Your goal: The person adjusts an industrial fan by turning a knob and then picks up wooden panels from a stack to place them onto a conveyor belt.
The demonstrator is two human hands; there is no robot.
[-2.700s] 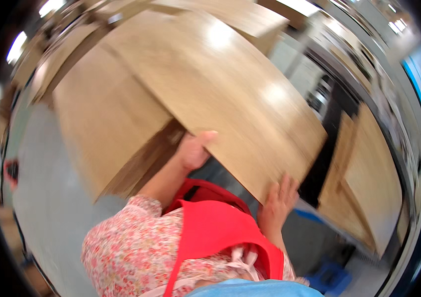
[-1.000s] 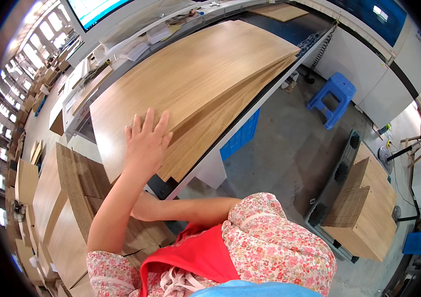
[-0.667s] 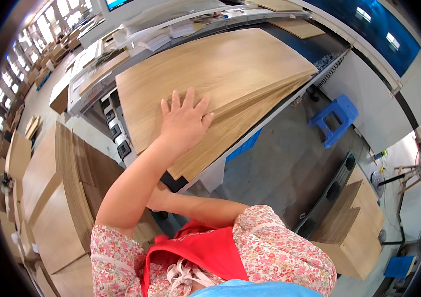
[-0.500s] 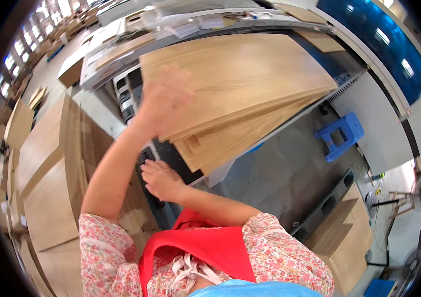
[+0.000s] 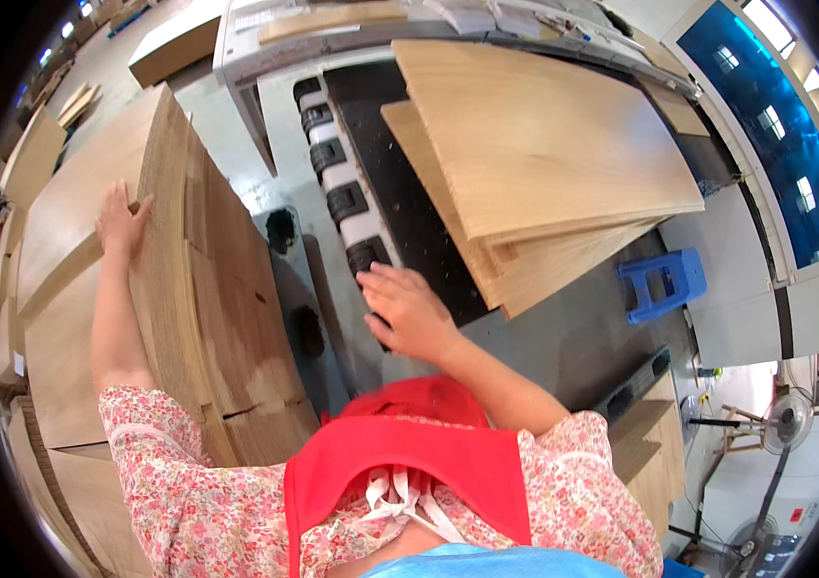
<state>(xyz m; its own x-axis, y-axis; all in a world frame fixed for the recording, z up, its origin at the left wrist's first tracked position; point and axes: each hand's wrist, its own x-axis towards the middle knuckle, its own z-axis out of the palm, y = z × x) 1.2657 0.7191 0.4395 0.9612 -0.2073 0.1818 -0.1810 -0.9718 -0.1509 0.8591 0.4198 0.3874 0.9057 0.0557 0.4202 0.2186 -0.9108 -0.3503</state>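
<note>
My left hand (image 5: 122,220) rests on the top panel at the edge of a tall stack of wood-grain panels (image 5: 77,361) to my left. Its fingers lie forward, and the thumb is spread along the edge. In front of me my right hand (image 5: 409,310) is at the near corner of a black-topped machine table (image 5: 385,159), fingers a little apart and nothing visible in them. Several light wood panels (image 5: 544,144) lie fanned out on that table, just beyond the right hand. The panels' far ends hide part of the black surface.
Black-and-white roller blocks (image 5: 344,200) line the table's left edge. A blue plastic stool (image 5: 662,284) stands on the floor at right, below a machine with a blue window (image 5: 770,125). More boards (image 5: 655,453) lean at lower right, and a fan (image 5: 787,419) stands beyond.
My left hand has gone from above the panels on the table to the stack at left. The view has turned left. My right hand stays by the table's near corner.
</note>
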